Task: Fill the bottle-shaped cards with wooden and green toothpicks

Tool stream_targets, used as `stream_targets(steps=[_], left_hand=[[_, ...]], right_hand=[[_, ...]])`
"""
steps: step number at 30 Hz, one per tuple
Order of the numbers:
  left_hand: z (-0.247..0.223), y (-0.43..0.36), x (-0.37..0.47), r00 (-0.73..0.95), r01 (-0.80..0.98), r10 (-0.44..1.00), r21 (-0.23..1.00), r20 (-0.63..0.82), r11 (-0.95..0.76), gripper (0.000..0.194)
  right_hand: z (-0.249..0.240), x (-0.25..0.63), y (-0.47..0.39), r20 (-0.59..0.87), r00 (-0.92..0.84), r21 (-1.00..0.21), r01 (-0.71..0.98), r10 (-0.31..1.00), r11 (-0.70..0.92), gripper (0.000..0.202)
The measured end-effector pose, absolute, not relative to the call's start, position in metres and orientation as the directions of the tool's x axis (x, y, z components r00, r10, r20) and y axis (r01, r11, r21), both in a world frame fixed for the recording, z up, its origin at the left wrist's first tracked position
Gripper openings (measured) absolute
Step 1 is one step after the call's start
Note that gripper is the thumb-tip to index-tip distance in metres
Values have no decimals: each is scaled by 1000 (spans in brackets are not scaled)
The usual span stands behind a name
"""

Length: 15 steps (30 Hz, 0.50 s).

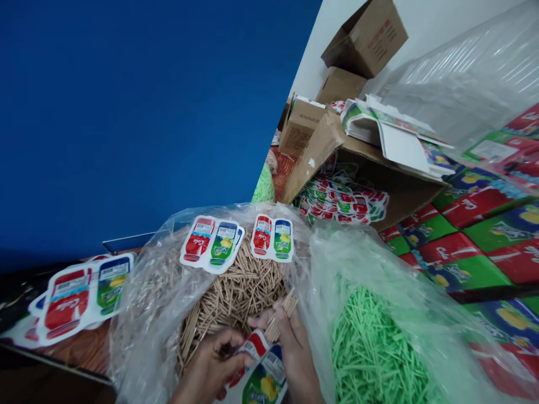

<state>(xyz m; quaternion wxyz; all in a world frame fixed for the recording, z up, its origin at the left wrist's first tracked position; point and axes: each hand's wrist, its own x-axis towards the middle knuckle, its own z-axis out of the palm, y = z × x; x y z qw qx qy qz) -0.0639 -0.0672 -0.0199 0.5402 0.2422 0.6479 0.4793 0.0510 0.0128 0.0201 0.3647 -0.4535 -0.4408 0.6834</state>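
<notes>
A clear plastic bag (147, 314) holds many short brown sticks (236, 280). Over its lower part, my left hand (217, 362) pinches the left edge of a printed Cola and Sprite packet (263, 376). My right hand (292, 350), at the packet's right side, grips a small bundle of brown sticks (282, 314) between thumb and fingers. The bundle lies just above the packet's top edge. Two groups of similar packets rest on the bag's far side, one at the left (210, 242) and one at the right (272, 238).
More packets (80, 297) lie at the left. A bag of green sticks (374, 342) stands at the right. Behind are an open carton (320, 148) of packets, other cartons (366, 36) and stacked printed boxes (463, 241). A blue panel (138, 112) rises at the upper left.
</notes>
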Motion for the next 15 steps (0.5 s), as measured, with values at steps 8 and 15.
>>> stream_targets(steps=[8, 15], left_hand=[[-19, -66, -57, -337, -193, 834, 900, -436, 392, 12], [-15, -63, -59, -416, -108, 846, 942, -332, 316, 8]], right_hand=[[23, 47, -1, 47, -384, -991, 99, 922, 91, 37], [18, 45, -3, -60, -331, -980, 199, 942, 8, 40]])
